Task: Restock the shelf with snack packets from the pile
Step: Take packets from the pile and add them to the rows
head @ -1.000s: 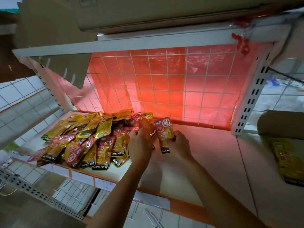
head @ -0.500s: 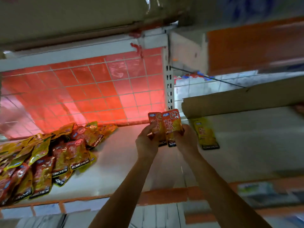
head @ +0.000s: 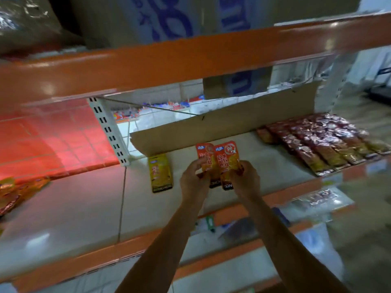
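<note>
Both of my hands hold up orange-red snack packets (head: 220,159) over the white shelf (head: 84,208). My left hand (head: 193,180) pinches the left packet's lower edge; my right hand (head: 245,180) grips the right packet, which overlaps the left one. A yellow packet (head: 159,173) lies flat on the shelf just left of my hands. The pile of packets (head: 12,191) shows only at the far left edge, blurred.
A cardboard strip (head: 232,123) stands along the shelf's back. Rows of dark red packets (head: 317,142) fill the right part. A white slotted upright (head: 108,130) divides the bays. An orange shelf edge (head: 169,60) hangs overhead, boxes above it.
My hands have carried the orange-red packets from the pile rightwards into the neighbouring bay, past the yellow packet. The view swung right, so the pile slid to the left edge.
</note>
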`<action>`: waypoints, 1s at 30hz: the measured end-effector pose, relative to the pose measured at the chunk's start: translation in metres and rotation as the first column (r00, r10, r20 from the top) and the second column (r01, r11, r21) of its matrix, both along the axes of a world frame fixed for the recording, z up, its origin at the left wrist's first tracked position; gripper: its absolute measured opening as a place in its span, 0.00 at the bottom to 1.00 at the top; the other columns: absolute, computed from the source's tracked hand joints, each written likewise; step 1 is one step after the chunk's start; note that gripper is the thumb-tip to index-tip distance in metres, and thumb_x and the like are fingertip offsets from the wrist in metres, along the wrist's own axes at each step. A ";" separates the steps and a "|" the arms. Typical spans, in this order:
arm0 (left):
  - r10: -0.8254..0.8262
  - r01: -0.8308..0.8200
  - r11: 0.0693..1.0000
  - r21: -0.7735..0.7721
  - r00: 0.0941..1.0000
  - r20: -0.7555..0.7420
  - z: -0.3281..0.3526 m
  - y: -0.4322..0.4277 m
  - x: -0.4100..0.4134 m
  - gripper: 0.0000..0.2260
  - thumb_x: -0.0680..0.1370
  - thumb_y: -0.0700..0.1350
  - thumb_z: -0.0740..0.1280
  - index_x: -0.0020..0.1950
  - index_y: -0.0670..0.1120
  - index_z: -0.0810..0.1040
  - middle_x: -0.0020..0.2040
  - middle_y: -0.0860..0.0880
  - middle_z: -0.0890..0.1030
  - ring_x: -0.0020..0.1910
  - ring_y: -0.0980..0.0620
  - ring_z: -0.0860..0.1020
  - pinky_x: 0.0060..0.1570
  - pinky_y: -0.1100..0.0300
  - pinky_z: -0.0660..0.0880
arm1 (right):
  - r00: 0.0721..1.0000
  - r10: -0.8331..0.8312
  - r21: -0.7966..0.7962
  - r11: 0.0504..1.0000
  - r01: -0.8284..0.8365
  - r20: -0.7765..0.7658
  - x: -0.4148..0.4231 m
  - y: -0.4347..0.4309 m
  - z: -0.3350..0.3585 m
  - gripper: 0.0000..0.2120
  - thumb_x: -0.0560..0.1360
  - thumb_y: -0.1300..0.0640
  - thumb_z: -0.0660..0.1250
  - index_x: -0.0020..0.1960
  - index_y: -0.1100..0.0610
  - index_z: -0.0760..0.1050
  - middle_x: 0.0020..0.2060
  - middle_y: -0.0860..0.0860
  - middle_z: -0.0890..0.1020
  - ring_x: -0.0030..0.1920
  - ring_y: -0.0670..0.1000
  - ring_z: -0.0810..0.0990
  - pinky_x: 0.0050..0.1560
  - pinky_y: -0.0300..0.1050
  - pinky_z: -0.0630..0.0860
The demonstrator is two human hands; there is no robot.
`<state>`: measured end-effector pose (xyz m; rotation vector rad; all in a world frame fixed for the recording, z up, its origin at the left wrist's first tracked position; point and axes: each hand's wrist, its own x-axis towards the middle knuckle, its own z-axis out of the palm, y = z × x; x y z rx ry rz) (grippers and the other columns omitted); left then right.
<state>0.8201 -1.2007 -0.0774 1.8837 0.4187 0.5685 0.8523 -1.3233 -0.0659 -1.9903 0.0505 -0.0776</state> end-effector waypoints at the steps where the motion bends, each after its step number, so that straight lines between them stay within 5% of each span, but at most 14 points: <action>1: -0.010 0.010 1.000 -0.022 1.000 0.005 0.000 -0.015 0.006 0.19 0.74 0.34 0.65 0.58 0.54 0.79 0.59 0.52 0.80 0.55 0.59 0.76 0.44 0.76 0.72 | 1.000 -0.008 0.006 1.000 0.008 -0.002 0.005 -0.015 -0.001 0.14 0.72 0.60 0.67 0.58 0.57 0.75 0.44 0.53 0.81 0.39 0.50 0.75 0.32 0.37 0.65; 6: -0.114 0.113 0.993 -0.013 0.993 -0.037 0.001 -0.070 0.034 0.19 0.75 0.35 0.65 0.63 0.52 0.78 0.61 0.52 0.79 0.57 0.62 0.73 0.42 0.84 0.65 | 0.998 -0.050 0.037 0.998 0.051 -0.026 0.026 -0.071 -0.006 0.12 0.72 0.58 0.69 0.55 0.55 0.76 0.35 0.41 0.76 0.34 0.38 0.74 0.27 0.33 0.65; 9: -0.148 0.150 0.988 0.027 0.986 -0.076 0.000 -0.086 0.053 0.19 0.76 0.37 0.65 0.64 0.52 0.77 0.63 0.52 0.79 0.58 0.60 0.74 0.50 0.77 0.67 | 0.996 -0.078 0.030 0.996 0.079 -0.031 0.041 -0.090 -0.008 0.12 0.72 0.57 0.69 0.55 0.57 0.77 0.37 0.45 0.79 0.36 0.43 0.77 0.30 0.36 0.68; 12: -0.153 0.155 0.988 0.015 0.984 -0.092 -0.002 -0.095 0.077 0.16 0.78 0.40 0.66 0.64 0.52 0.77 0.62 0.51 0.79 0.53 0.60 0.76 0.45 0.78 0.68 | 0.993 -0.106 0.037 0.993 0.108 -0.045 0.060 -0.101 -0.009 0.13 0.73 0.56 0.69 0.57 0.57 0.76 0.44 0.52 0.83 0.43 0.52 0.81 0.40 0.41 0.74; 20: -0.240 0.240 0.971 -0.016 0.959 -0.154 -0.004 -0.113 0.145 0.15 0.74 0.42 0.70 0.61 0.52 0.80 0.56 0.54 0.81 0.49 0.62 0.77 0.47 0.73 0.71 | 0.978 -0.205 0.035 0.978 0.205 0.020 0.116 -0.135 -0.005 0.11 0.73 0.65 0.63 0.54 0.59 0.75 0.43 0.54 0.81 0.43 0.55 0.78 0.42 0.46 0.73; 25: -0.210 0.210 0.978 -0.023 0.960 -0.184 -0.010 -0.127 0.179 0.16 0.75 0.40 0.70 0.62 0.49 0.80 0.56 0.51 0.82 0.45 0.61 0.77 0.37 0.83 0.67 | 0.975 -0.221 0.047 0.974 0.220 0.017 0.150 -0.159 -0.001 0.12 0.73 0.64 0.62 0.56 0.57 0.74 0.42 0.54 0.81 0.41 0.55 0.79 0.40 0.51 0.77; 30: -0.143 0.139 0.990 -0.035 0.967 -0.210 -0.012 -0.146 0.203 0.16 0.75 0.43 0.71 0.62 0.50 0.80 0.55 0.52 0.82 0.46 0.62 0.77 0.37 0.82 0.67 | 0.984 -0.175 0.043 0.984 0.173 0.034 0.185 -0.180 0.004 0.09 0.72 0.66 0.62 0.51 0.58 0.73 0.41 0.54 0.80 0.40 0.56 0.79 0.40 0.53 0.77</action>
